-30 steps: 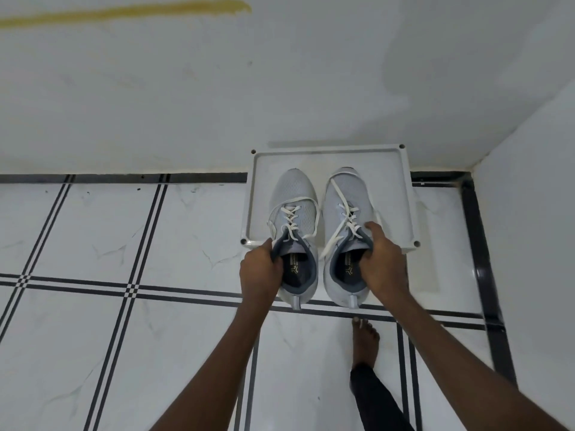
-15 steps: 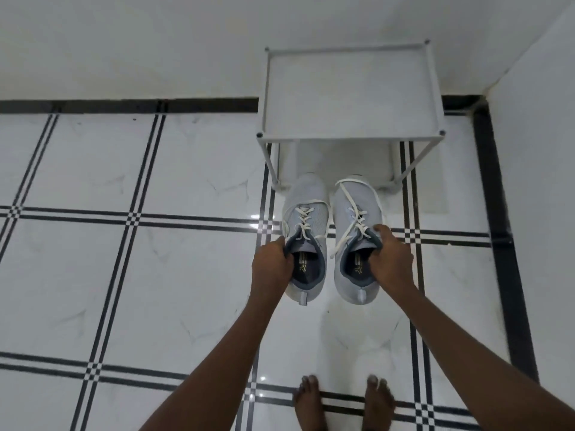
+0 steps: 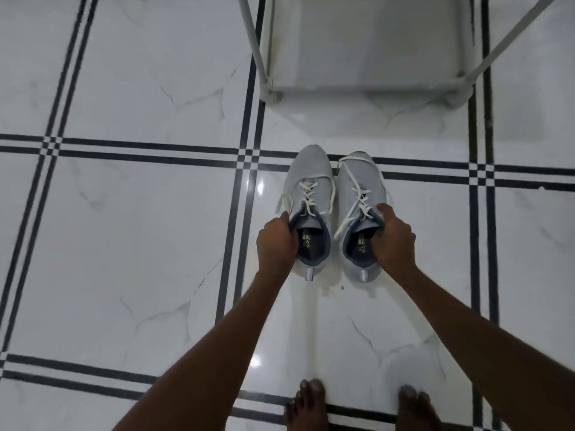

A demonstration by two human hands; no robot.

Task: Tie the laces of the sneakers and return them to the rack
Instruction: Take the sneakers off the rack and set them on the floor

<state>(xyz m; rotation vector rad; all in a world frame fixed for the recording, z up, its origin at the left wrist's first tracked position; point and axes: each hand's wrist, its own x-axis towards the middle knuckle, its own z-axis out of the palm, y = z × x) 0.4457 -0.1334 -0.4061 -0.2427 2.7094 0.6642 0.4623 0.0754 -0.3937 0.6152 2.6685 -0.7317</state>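
Two light grey sneakers with white laces stand side by side on the tiled floor, toes pointing away from me. My left hand (image 3: 277,241) grips the collar of the left sneaker (image 3: 308,178). My right hand (image 3: 393,241) grips the collar of the right sneaker (image 3: 361,175). The laces on both lie loose and untied, trailing over the sides. The white rack (image 3: 357,85) stands just beyond the toes; only its lower shelf and legs show.
White marble-look floor tiles (image 3: 140,228) with black double lines spread all around. My two bare feet (image 3: 306,405) stand at the bottom edge, close behind the sneakers. The rack's slanted legs (image 3: 255,42) rise at the top of the view.
Both hands have carried the sneakers off the rack's top shelf and down to the floor in front of it. The view has dropped closer to the floor.
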